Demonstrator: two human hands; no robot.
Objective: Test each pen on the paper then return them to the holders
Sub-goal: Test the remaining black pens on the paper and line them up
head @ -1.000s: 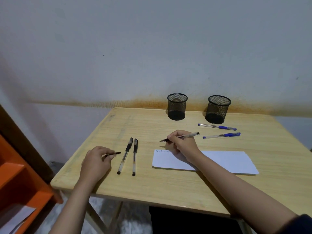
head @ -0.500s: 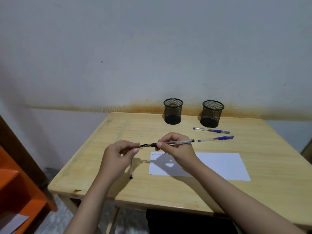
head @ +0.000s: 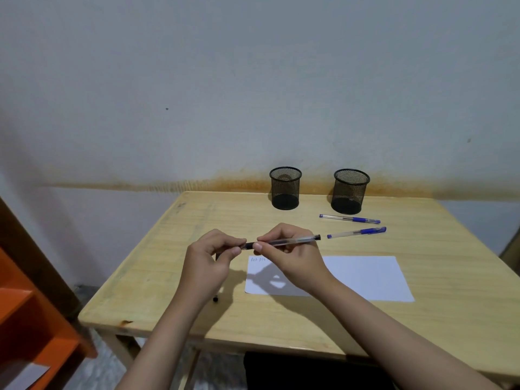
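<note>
A light wooden desk (head: 309, 327) is standing against a pale grey wall with an orange-brown stain line running just above the desk's far edge. At the far edge, two black mesh pen holders are standing upright and apart from each other: the left holder (head: 285, 188) and the right holder (head: 350, 191). In front of the right holder, two blue capped pens are lying on the desk, the farther blue pen (head: 349, 219) and the nearer blue pen (head: 356, 233), both almost parallel to the far edge. A white sheet of paper (head: 365, 277) is lying flat in the middle right of the desk, with small blue writing at its upper left corner. Above the paper's left end, the right hand (head: 289, 257) is pinching a clear pen with black ink (head: 284, 242) with its fingers closed on the barrel, and the left hand (head: 209, 260) is gripping the black end of the same pen, held level in the air. Under the left hand, part of another black pen (head: 215, 299) is showing on the desk. The near right part of the desk is open. At the left, beside the desk, an orange shelf (head: 33, 319) is standing close.
</note>
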